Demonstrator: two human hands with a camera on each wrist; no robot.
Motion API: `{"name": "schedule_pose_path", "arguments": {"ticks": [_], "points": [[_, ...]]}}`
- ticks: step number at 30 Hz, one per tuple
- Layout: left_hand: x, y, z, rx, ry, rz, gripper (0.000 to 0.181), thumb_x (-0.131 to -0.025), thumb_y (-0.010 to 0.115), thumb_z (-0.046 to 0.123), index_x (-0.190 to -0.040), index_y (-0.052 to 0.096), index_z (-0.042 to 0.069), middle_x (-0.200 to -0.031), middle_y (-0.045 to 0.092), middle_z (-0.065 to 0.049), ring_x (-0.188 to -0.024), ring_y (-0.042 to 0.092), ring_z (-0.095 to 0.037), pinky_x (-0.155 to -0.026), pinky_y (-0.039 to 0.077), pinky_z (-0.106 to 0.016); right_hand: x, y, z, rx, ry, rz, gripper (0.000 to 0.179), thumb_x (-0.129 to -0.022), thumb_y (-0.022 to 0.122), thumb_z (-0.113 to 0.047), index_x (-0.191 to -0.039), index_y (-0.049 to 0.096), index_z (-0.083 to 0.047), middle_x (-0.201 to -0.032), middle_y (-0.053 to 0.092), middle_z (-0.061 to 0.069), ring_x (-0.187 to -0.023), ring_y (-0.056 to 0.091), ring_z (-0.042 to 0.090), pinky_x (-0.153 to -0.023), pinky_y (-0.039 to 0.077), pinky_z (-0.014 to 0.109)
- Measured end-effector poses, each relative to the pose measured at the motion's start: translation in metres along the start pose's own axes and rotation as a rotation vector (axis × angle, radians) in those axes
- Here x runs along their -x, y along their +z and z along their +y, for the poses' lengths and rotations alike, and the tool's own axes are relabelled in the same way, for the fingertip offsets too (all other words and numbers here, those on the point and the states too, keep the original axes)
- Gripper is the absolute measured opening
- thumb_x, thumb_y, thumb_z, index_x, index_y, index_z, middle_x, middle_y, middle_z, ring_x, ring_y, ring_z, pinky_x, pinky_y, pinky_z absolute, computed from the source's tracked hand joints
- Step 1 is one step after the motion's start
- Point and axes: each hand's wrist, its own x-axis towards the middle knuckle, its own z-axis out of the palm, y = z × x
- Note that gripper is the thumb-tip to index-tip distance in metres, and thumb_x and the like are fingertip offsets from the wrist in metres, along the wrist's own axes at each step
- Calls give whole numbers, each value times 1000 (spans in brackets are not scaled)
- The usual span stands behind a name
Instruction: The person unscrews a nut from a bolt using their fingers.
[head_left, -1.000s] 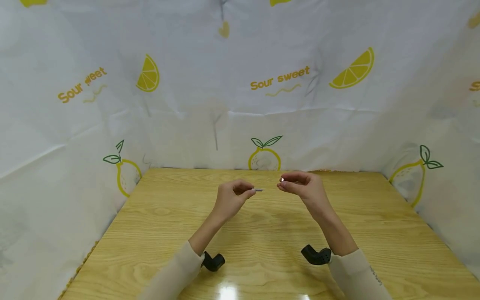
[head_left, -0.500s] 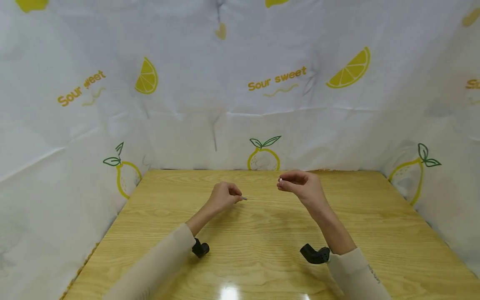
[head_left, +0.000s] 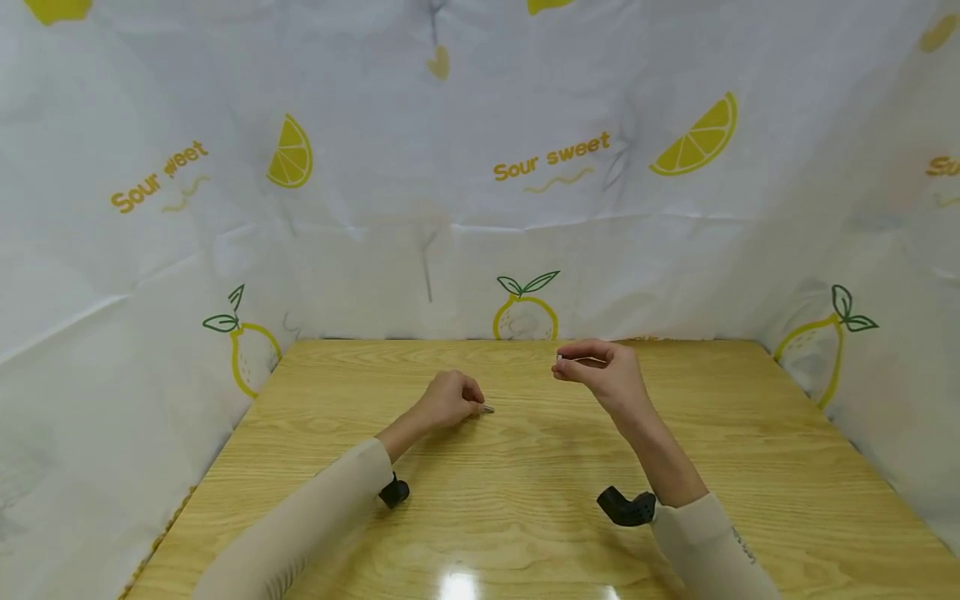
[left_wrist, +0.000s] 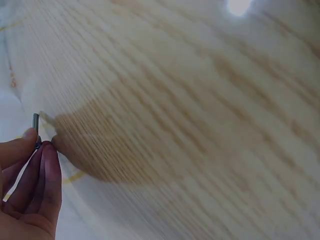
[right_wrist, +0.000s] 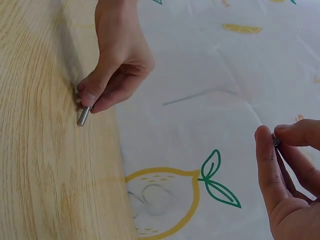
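Observation:
My left hand pinches a short silver metal rod between thumb and fingers, low over the left-centre part of the table. One end of the rod juts past the fingertips; in the left wrist view the rod points up, its other end covered by the fingers. Higher and to the right, my right hand pinches a small shiny metal piece between thumb and index finger. Seen from the right wrist, only a sliver of that piece shows, too little to tell its kind. The hands are apart.
A wood-grain table spreads under both hands. White cloth with lemon prints hangs behind it and along both sides. Each wrist wears a black camera mount, one on the left and one on the right.
The left hand has moved left and down toward the table with the metal rod, widening the gap between the hands. My right hand stays nearly in place, still pinching its small piece.

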Motion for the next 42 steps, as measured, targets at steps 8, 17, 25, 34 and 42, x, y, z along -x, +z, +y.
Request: {"name": "schedule_pose_path", "arguments": {"ticks": [8, 17, 25, 34, 42], "points": [[0, 2, -1, -87, 16, -27, 4, -89, 81, 12, -87, 82, 9, -82, 78, 1, -73, 66, -7, -70, 57, -27, -1, 1, 3, 18, -10, 0, 31, -98, 70, -6, -118, 65, 17, -94, 73, -2, -85, 75, 8, -84, 64, 27], [-1, 5, 5, -244, 36, -59, 7, -93, 78, 16, -87, 78, 13, -80, 73, 4, -69, 59, -7, -64, 51, -23, -1, 0, 4, 39, -10, 10, 31, -98, 71, -7, -118, 66, 16, -92, 72, -6, -84, 74, 8, -81, 64, 26], [0, 4, 8, -272, 43, -74, 5, -94, 77, 15, -91, 79, 11, -84, 75, 2, -72, 62, -7, -65, 53, -22, -3, 2, 5, 62, -7, 2, 29, -98, 70, -7, -118, 67, 14, -95, 72, -5, -83, 73, 8, -78, 65, 27], [1, 7, 7, -287, 71, -44, 4, -93, 77, 14, -91, 79, 11, -82, 75, 2, -69, 61, -6, -62, 51, -21, -4, 7, 9, 81, -9, -29, 24, -97, 71, -5, -115, 69, 11, -94, 73, 4, -80, 74, 11, -75, 66, 30], [4, 3, 10, -285, 81, -63, 4, -92, 77, 10, -94, 79, 8, -85, 76, -1, -73, 65, -9, -65, 54, -23, -17, 15, 23, 194, 59, -77, 24, -96, 72, -7, -114, 71, 9, -104, 73, 24, -81, 73, 11, -77, 66, 34]]}}
